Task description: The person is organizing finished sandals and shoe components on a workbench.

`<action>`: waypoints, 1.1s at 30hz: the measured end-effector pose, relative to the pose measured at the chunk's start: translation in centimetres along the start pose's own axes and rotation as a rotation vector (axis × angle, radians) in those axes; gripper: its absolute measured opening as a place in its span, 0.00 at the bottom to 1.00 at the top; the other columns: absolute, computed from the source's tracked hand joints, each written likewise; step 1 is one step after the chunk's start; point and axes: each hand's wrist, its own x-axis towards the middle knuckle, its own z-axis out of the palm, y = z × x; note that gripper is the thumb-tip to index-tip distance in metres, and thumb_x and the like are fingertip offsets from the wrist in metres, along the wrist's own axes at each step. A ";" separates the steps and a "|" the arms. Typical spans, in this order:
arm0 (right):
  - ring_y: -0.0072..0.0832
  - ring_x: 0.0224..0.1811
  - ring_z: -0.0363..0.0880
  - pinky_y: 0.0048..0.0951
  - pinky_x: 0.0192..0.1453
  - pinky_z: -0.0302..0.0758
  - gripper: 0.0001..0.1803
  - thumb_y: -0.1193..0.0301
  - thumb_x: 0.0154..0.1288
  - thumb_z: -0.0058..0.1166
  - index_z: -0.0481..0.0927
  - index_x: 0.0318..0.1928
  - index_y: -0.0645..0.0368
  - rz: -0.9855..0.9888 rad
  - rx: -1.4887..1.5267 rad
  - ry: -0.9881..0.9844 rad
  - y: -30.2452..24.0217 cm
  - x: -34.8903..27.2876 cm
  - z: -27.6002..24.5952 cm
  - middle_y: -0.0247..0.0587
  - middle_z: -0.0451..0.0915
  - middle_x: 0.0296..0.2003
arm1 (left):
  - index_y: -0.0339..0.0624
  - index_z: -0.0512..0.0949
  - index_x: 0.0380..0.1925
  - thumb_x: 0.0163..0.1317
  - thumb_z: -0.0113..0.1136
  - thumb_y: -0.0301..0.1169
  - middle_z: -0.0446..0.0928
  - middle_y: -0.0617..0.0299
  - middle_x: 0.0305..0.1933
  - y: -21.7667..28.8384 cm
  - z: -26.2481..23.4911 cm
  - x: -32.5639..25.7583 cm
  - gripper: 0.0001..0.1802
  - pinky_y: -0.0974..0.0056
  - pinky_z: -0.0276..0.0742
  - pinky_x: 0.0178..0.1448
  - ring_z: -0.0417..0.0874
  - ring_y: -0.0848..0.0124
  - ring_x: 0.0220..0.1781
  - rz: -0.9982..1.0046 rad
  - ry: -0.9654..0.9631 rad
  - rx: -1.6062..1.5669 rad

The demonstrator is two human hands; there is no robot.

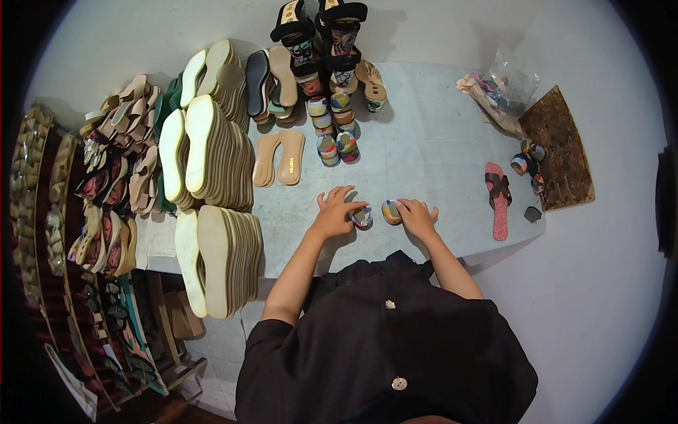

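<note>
Two patterned straps point(362, 218) sit near the front edge of the table point(424, 141), the spread left hand point(335, 214) touching one, the bent right hand point(418, 217) the other; whether either grips, I cannot tell. Toward the table's back lie tan insoles point(290, 157), then stacked straps point(319, 107).

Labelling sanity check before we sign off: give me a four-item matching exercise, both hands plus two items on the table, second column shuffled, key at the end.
1. Left hand
2. Pink slipper
3. Right hand
4. Tan insoles

A. Fingers at the right one of the two patterned pieces nearest the person
B. Lying to the right of the cream sole stacks
C. Fingers at the left one of those two patterned pieces
D. Dark straps across it

Pairs: 1-C, 2-D, 3-A, 4-B
</note>
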 end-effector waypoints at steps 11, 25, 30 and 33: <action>0.32 0.59 0.64 0.60 0.65 0.40 0.41 0.66 0.38 0.59 0.67 0.60 0.43 -0.165 0.065 -0.089 0.8 -1.9 -1.2 0.33 0.71 0.51 | 0.42 0.68 0.33 0.26 0.71 0.63 0.67 0.56 0.47 1.1 1.1 -0.7 0.42 0.30 0.39 0.60 0.62 0.58 0.59 -0.324 0.261 0.033; 0.30 0.53 0.69 0.60 0.61 0.47 0.36 0.63 0.43 0.67 0.69 0.56 0.44 -0.206 0.040 0.046 -1.2 -2.4 2.0 0.29 0.75 0.42 | 0.46 0.68 0.41 0.27 0.75 0.49 0.60 0.54 0.58 0.5 1.4 -2.1 0.40 0.33 0.35 0.63 0.53 0.55 0.66 -0.397 0.224 -0.091; 0.30 0.53 0.69 0.60 0.61 0.46 0.35 0.62 0.44 0.66 0.69 0.57 0.45 -0.234 0.028 0.026 -2.5 -2.0 2.6 0.30 0.76 0.42 | 0.55 0.71 0.53 0.29 0.74 0.49 0.56 0.51 0.65 0.2 1.3 -2.2 0.44 0.34 0.31 0.64 0.48 0.54 0.70 -0.365 0.155 -0.080; 0.30 0.51 0.69 0.60 0.60 0.46 0.37 0.60 0.43 0.66 0.68 0.57 0.48 -0.275 0.042 0.067 -2.8 -1.6 3.8 0.30 0.75 0.41 | 0.55 0.71 0.56 0.32 0.73 0.50 0.56 0.51 0.66 -0.3 1.6 -2.4 0.44 0.34 0.31 0.64 0.48 0.54 0.70 -0.325 0.164 -0.052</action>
